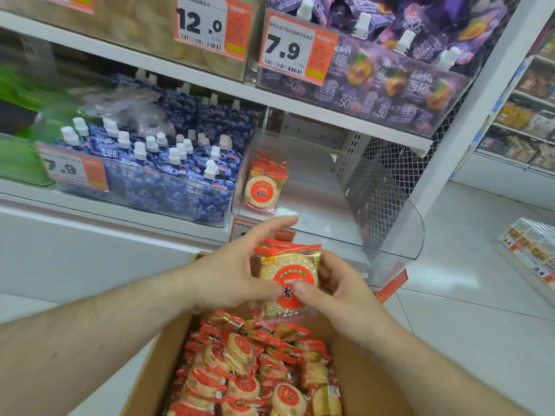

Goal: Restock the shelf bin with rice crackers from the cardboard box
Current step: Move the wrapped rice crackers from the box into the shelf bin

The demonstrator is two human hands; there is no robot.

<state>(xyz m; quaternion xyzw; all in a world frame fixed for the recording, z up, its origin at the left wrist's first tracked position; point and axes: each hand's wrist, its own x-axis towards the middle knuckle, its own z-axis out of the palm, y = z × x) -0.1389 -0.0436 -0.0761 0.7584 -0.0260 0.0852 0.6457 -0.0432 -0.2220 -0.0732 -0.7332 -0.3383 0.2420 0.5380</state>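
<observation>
A stack of rice cracker packs [287, 270], round crackers in clear wrap with red labels, is held upright between both hands just above the cardboard box [365, 382]. My left hand [237, 274] grips its left side, my right hand [333, 291] its right side with the thumb on the red label. The box below holds several more packs [255, 373]. The clear shelf bin [399, 235] stands right behind the hands. A few packs [264, 186] stand at its left end; the remainder of it is bare.
A bin of blue spouted jelly pouches [168, 172] sits left of the clear bin, purple pouches [390, 82] on the shelf above. A wire mesh panel [378, 190] closes the shelf's right end. White tiled floor [465, 295] and another shelf lie to the right.
</observation>
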